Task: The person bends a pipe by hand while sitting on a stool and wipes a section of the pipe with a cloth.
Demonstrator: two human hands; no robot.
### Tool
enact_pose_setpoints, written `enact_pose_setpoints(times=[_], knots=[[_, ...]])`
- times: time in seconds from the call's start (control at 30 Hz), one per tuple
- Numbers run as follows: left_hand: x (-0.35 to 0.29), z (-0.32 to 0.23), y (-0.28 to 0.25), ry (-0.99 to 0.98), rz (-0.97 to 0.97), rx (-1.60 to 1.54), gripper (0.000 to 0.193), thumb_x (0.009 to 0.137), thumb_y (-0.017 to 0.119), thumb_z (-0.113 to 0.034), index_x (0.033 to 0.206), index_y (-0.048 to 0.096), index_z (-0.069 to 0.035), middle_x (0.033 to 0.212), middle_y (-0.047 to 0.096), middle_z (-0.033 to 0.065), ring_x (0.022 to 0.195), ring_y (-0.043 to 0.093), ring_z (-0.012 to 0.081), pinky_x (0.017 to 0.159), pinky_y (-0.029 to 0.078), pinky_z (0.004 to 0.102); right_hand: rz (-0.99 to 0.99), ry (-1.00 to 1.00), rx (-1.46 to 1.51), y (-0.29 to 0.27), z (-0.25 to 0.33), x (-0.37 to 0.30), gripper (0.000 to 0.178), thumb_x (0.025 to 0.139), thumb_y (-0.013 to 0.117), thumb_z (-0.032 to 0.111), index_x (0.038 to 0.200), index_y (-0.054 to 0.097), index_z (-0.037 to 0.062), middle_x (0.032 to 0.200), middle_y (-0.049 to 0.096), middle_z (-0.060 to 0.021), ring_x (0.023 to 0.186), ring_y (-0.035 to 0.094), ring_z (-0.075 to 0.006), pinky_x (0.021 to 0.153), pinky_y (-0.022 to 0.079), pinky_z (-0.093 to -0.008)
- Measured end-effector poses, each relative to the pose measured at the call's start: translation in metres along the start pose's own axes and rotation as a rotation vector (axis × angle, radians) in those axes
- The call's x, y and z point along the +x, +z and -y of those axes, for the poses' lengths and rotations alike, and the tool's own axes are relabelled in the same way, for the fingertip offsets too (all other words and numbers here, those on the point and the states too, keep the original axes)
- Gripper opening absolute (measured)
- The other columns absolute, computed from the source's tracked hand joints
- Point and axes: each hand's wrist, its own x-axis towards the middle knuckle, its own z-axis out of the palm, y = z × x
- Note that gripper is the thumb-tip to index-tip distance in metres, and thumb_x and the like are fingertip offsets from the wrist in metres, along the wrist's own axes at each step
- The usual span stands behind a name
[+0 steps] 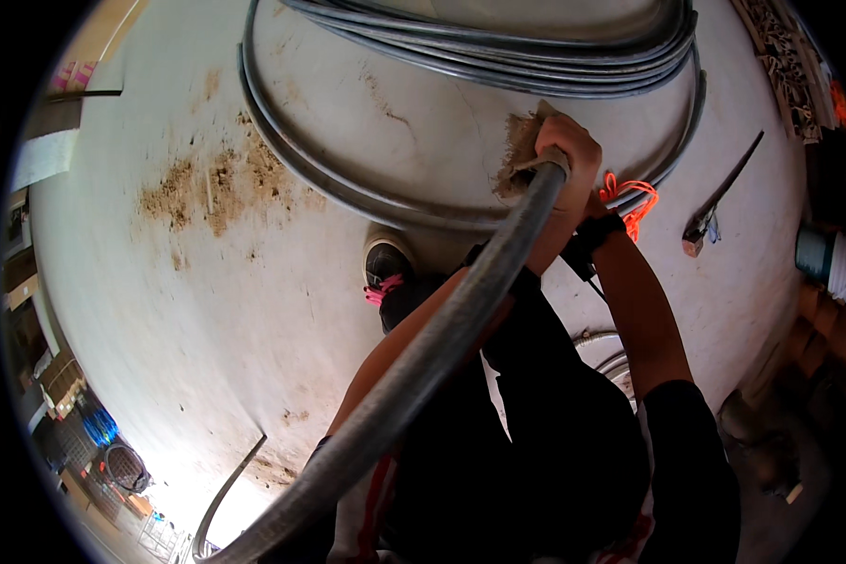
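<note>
A thick grey cable (423, 367) runs from the lower left up to my right hand (571, 148). That hand is closed around the cable's upper end through a scrap of brown cloth (522, 150). A black band sits on the right wrist. My left forearm rises along the underside of the cable, and my left hand (548, 235) is mostly hidden behind it, so its grip cannot be made out. Beyond the hands, big loops of the same grey cable (498, 56) lie coiled on the concrete floor.
My black shoe with pink laces (385, 273) stands by the coil's near edge. An orange cord (632, 199) and a long-handled tool (714, 209) lie on the floor to the right. Brown stains (207, 188) mark the concrete. Stacked goods line the right and left rims.
</note>
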Motion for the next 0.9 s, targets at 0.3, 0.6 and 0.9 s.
enact_pose_setpoints(times=[0.3, 0.6, 0.9], knots=[[0.047, -0.021, 0.029, 0.034, -0.054, 0.147, 0.016, 0.078, 0.058, -0.023, 0.075, 0.062, -0.008, 0.069, 0.057, 0.0079, 0.063, 0.058, 0.0253, 0.056, 0.043, 0.0449, -0.196, 0.081, -0.002, 0.021, -0.041, -0.023, 0.015, 0.056, 0.065, 0.004, 0.060, 0.050, 0.0054, 0.060, 0.047, -0.0043, 0.055, 0.049, -0.0159, 0.052, 0.035, -0.0238], [0.079, -0.038, 0.046, 0.071, -0.130, 0.378, 0.011, 0.074, 0.061, -0.018, 0.068, 0.063, -0.010, 0.062, 0.056, 0.0066, 0.055, 0.058, 0.0247, 0.051, 0.042, 0.0457, -0.084, 0.296, -0.230, 0.061, -0.158, -0.093, 0.021, 0.069, 0.072, 0.021, 0.083, 0.063, 0.0086, 0.079, 0.064, -0.0129, 0.073, 0.060, -0.0339, 0.062, 0.048, -0.0349], [0.088, -0.026, 0.068, 0.126, -0.025, 0.262, 0.010, 0.074, 0.061, -0.017, 0.065, 0.064, -0.013, 0.059, 0.055, 0.0003, 0.052, 0.058, 0.0205, 0.041, 0.035, 0.0404, -0.141, 0.717, 0.218, 0.062, -0.170, -0.110, 0.023, 0.065, 0.071, 0.009, 0.082, 0.060, -0.0004, 0.080, 0.062, -0.0195, 0.073, 0.059, -0.0354, 0.067, 0.048, -0.0357]])
